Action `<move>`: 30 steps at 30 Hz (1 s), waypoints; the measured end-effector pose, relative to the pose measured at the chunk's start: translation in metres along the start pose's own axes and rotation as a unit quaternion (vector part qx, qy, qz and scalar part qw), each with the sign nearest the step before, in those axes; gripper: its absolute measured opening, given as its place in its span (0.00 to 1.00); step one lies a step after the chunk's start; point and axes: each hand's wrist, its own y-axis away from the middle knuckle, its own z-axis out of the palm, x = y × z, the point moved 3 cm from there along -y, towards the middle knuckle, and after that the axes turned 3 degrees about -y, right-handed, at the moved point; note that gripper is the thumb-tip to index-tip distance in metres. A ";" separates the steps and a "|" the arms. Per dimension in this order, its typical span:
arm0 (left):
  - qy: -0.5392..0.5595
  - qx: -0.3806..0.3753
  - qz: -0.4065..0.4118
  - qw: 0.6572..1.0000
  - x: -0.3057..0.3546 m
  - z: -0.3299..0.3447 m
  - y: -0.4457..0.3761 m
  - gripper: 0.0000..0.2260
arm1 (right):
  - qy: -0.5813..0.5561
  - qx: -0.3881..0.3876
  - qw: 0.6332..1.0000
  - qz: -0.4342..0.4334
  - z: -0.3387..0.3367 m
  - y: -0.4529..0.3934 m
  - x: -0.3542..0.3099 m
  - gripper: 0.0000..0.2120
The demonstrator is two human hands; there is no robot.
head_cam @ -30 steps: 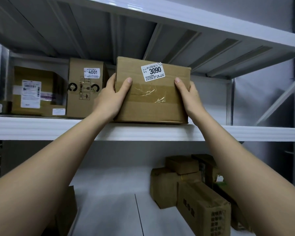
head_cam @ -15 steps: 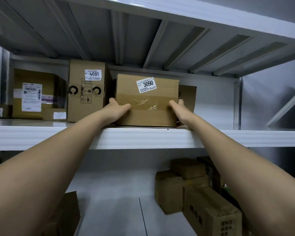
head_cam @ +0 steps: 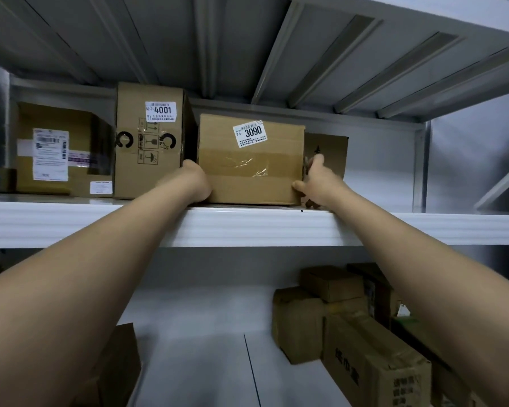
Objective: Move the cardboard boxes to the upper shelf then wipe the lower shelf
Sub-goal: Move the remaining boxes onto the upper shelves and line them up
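The 3090 box (head_cam: 250,160) now sits deeper on the upper shelf (head_cam: 247,227), both hands sliding along its sides.

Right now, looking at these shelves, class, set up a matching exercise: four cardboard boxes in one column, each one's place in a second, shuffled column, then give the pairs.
Things
1. brown cardboard box labelled 3090
2. tall brown cardboard box labelled 4001
3. brown cardboard box with a long white shipping label
4. long brown cardboard box with black printed characters

Places
A. lower shelf, right side
B. upper shelf, between both hands
C. upper shelf, far left
D. upper shelf, just left of the held box

Pairs: 1-B, 2-D, 3-C, 4-A
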 end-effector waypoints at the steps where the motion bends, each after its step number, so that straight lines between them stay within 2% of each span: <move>1: -0.021 0.015 -0.001 1.000 -0.001 -0.002 0.002 0.28 | -0.010 0.023 1.000 -0.012 -0.002 0.001 -0.002 0.22; 3: -0.062 0.053 0.005 0.997 -0.001 -0.004 0.007 0.29 | -0.018 0.026 0.999 -0.041 -0.004 0.003 -0.004 0.18; 6: -0.118 0.088 0.043 0.988 0.003 -0.006 0.012 0.22 | 0.046 -0.019 0.996 -0.079 0.000 0.004 -0.007 0.10; 8: -0.131 0.059 0.077 0.987 0.005 -0.004 0.013 0.19 | 0.074 -0.041 0.993 -0.087 0.004 0.001 -0.008 0.09; 10: -0.132 0.023 0.087 0.987 0.006 -0.001 0.013 0.19 | 0.082 -0.078 0.991 -0.076 0.008 -0.003 -0.009 0.17; 12: -0.134 0.001 0.083 0.987 0.006 0.001 0.013 0.20 | 0.104 -0.113 0.986 -0.068 0.012 -0.004 -0.009 0.22; 16: -0.145 -0.036 0.065 0.987 0.006 0.006 0.010 0.25 | 0.147 -0.169 0.971 -0.078 0.020 -0.006 -0.013 0.24; 23: -0.171 -0.088 0.088 0.977 0.011 0.007 0.015 0.22 | 0.181 -0.217 0.956 -0.081 0.027 -0.005 -0.022 0.24; 30: -0.199 -0.196 0.125 0.952 0.018 0.006 0.029 0.19 | 0.145 -0.267 0.951 -0.062 0.031 -0.002 -0.027 0.23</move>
